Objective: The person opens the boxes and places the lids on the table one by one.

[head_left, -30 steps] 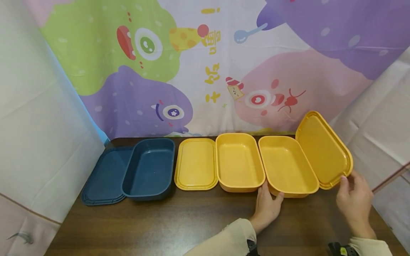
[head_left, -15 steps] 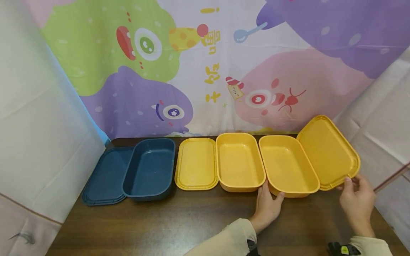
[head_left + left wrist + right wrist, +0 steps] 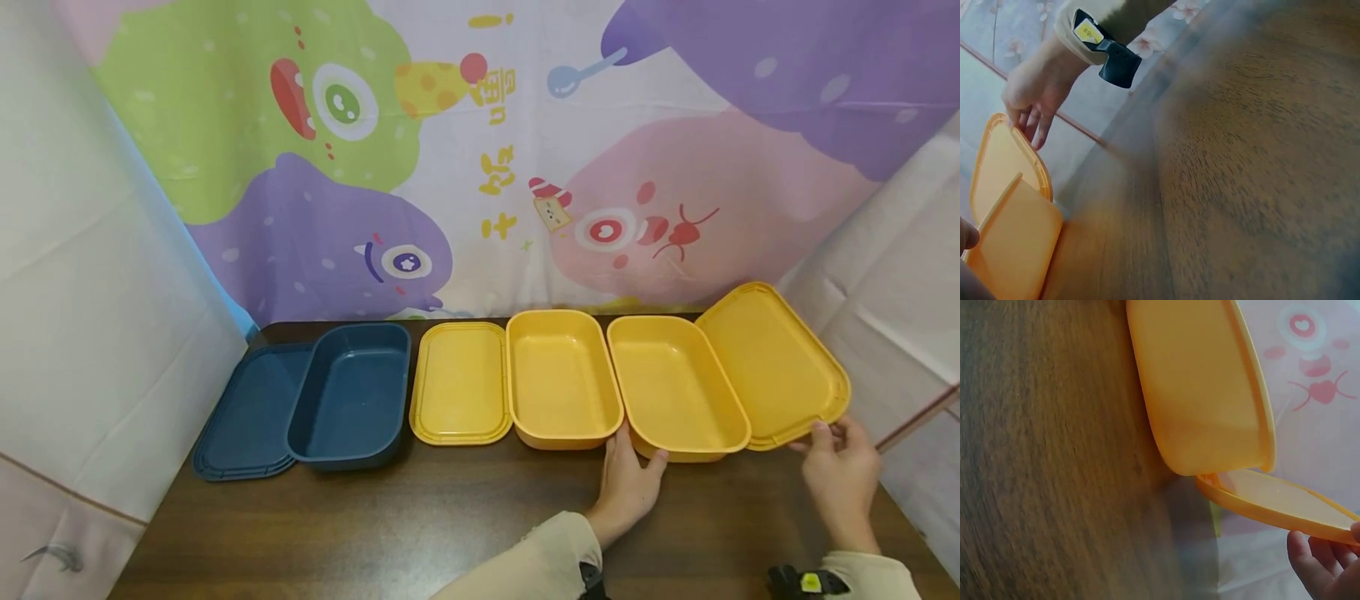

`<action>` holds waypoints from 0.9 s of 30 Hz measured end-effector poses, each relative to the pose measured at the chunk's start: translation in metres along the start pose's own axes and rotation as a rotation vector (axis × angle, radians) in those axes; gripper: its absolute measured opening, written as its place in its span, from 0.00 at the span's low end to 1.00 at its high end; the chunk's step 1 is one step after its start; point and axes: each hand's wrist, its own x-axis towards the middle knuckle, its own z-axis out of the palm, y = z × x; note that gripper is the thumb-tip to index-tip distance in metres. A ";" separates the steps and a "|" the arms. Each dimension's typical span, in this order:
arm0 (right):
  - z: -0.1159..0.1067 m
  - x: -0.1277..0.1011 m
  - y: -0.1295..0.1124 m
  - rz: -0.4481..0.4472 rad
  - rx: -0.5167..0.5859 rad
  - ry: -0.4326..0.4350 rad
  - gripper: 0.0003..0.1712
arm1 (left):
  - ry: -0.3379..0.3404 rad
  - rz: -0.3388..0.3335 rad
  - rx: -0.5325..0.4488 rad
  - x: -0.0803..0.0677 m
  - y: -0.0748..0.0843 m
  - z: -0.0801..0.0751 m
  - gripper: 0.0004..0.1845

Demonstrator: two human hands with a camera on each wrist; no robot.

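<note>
Left hand (image 3: pixel 626 483) flat, bracing yellow box (image 3: pixel 675 385) against sliding — right hand (image 3: pixel 840 475) pinching tilted yellow lid (image 3: pixel 776 362), rim propped on box.

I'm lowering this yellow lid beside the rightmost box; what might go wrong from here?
1. The yellow lid is held only by the right hand at its near edge; that light grip may slip and drop it.
2. The lid overhangs the table's right edge, so once released it might tip off.
3. Its inner edge leans on the rightmost yellow box; the left hand only touches that box's front, so it may get nudged.
</note>
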 end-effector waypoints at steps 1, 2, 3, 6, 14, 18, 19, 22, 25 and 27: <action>0.000 0.001 0.002 0.026 0.014 -0.007 0.07 | 0.000 -0.001 0.001 0.000 0.000 0.000 0.37; 0.000 0.002 0.003 0.057 0.028 -0.015 0.06 | 0.000 -0.007 0.002 0.000 0.000 0.000 0.37; 0.000 0.003 0.004 0.088 0.039 -0.023 0.06 | -0.001 -0.012 0.000 0.000 0.000 0.001 0.37; -0.001 0.006 0.008 0.157 0.068 -0.054 0.06 | 0.003 -0.007 0.000 0.001 0.000 0.001 0.37; -0.002 0.010 0.018 0.323 0.173 -0.092 0.07 | -0.003 0.003 0.005 -0.001 0.001 0.000 0.36; -0.003 0.013 0.024 0.377 0.307 -0.092 0.07 | -0.003 -0.003 0.006 -0.001 0.001 -0.001 0.36; -0.003 0.013 0.025 0.387 0.340 -0.090 0.07 | -0.002 -0.001 0.005 -0.001 0.002 -0.001 0.36; -0.004 0.015 0.028 0.409 0.417 -0.083 0.08 | 0.000 0.001 0.002 -0.001 0.001 -0.001 0.37; -0.005 0.017 0.030 0.430 0.484 -0.078 0.10 | -0.004 0.001 -0.003 -0.001 0.001 -0.001 0.37; -0.006 0.017 0.032 0.439 0.500 -0.087 0.12 | -0.004 0.000 -0.004 -0.001 0.001 -0.001 0.37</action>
